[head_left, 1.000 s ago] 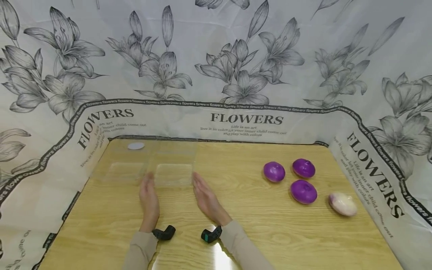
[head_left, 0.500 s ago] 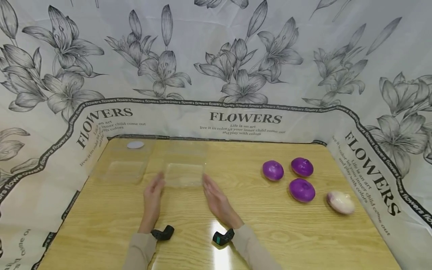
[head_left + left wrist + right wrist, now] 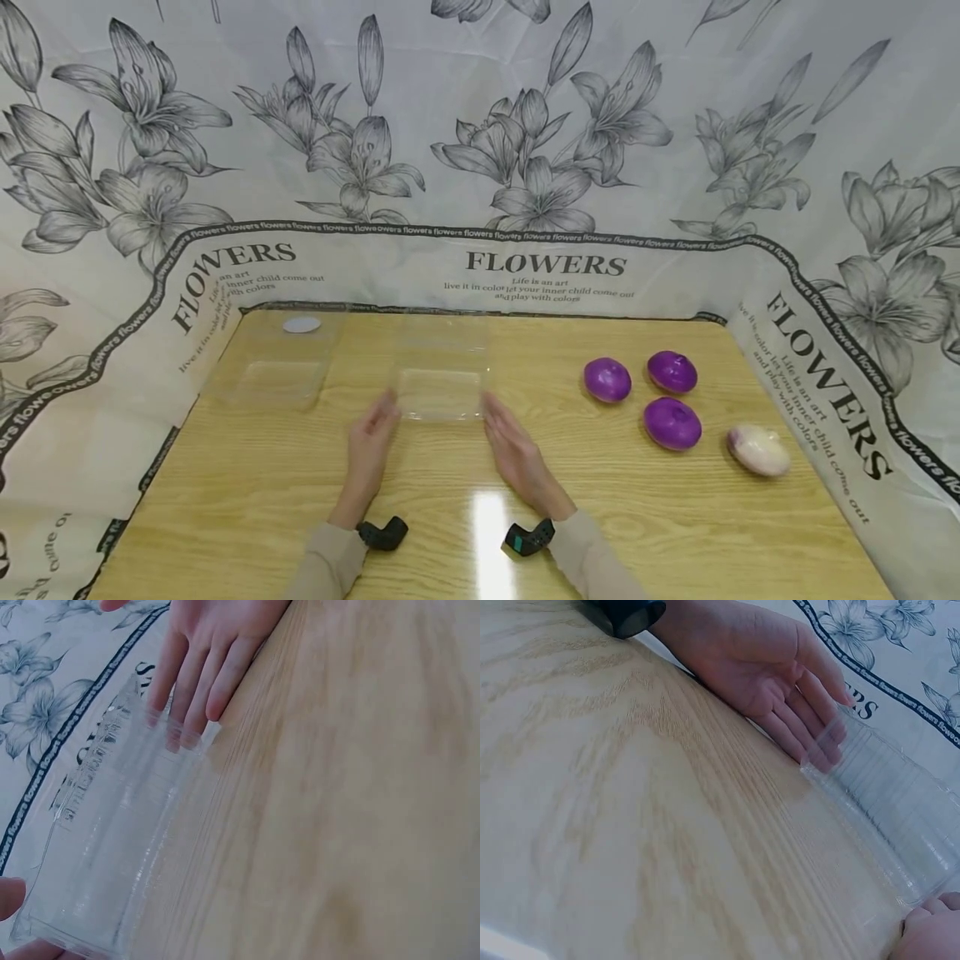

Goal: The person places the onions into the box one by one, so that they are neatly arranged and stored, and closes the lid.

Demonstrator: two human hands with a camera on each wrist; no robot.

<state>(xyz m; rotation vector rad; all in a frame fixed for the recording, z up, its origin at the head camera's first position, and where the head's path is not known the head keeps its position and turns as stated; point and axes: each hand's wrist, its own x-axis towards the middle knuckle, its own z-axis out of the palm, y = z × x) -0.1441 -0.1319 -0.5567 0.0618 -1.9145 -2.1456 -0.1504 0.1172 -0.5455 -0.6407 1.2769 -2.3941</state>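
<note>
A clear plastic clamshell box [image 3: 440, 393], its lid raised at the back, sits on the table between my two hands. My left hand [image 3: 371, 442] lies along its left side, and my right hand [image 3: 521, 454] along its right side. Fairly straight fingers touch the box at both ends. In the left wrist view the fingers of the right hand [image 3: 214, 656] meet the far end of the box [image 3: 112, 847]. Seen from the right wrist, the left hand [image 3: 769, 682] has its fingertips against the box's other end [image 3: 889, 810].
A second clear clamshell box [image 3: 281, 382] with a white oval label [image 3: 302, 325] stands to the left. Several purple onions [image 3: 672, 423] and a pale onion [image 3: 759, 451] lie on the right of the wooden table [image 3: 600, 517]. Flower-printed cloth [image 3: 405, 275] borders the back and sides.
Both hands have slid the clamshell box to the right, away from the second box, which stays put. The onions have not moved.
</note>
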